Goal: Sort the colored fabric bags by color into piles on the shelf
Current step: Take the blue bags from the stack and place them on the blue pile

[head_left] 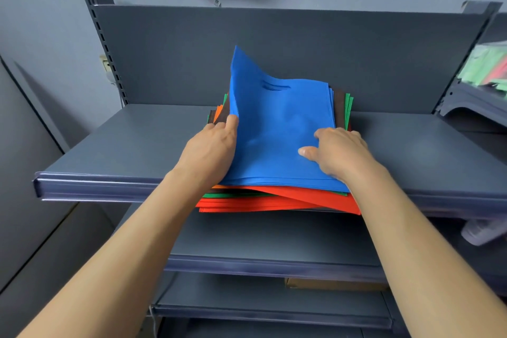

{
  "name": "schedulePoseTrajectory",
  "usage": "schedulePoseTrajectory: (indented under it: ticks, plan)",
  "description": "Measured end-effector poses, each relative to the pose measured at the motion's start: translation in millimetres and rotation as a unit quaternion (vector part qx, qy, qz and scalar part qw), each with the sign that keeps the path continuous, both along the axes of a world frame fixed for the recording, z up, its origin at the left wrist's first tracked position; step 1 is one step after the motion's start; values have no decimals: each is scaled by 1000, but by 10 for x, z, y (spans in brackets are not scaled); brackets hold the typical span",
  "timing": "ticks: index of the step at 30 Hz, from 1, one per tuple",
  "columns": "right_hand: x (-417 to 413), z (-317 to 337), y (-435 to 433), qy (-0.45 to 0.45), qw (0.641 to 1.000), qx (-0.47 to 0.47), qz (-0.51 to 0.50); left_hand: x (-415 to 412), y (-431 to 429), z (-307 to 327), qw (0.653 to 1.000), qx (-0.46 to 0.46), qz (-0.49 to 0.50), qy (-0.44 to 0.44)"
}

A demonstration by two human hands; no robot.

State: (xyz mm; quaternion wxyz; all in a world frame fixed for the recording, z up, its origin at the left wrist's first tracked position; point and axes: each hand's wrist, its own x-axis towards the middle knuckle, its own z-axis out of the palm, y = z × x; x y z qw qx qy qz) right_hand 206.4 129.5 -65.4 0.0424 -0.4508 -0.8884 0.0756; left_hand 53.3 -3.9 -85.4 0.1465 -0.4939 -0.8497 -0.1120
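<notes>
Peel blue bags [279, 129], pinched at raised left edge by left hand [211, 145] and pressed flat by loose-fingered right hand [340, 152], off mixed stack [274, 202] mid-frame on shelf [123, 151], keeping lower layers undisturbed.

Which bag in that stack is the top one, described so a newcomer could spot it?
On the grey shelf, a mixed stack of bags overhangs the front edge. The blue bag lies on top, its left side lifted by the left hand, the right hand resting on it. It is the only blue; those below show red, green, orange and brown.
</notes>
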Motion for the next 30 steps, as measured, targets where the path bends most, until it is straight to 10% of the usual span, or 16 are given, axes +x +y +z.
schedulePoseTrajectory:
  ticks: [18,30]
  plan:
    - [-407,219,-278,56,991,-78,90,-259,-587,117,956,53,192,-216]
    - [-623,230,-318,286,953,-77,68,-327,-797,233,947,226,152,-169]
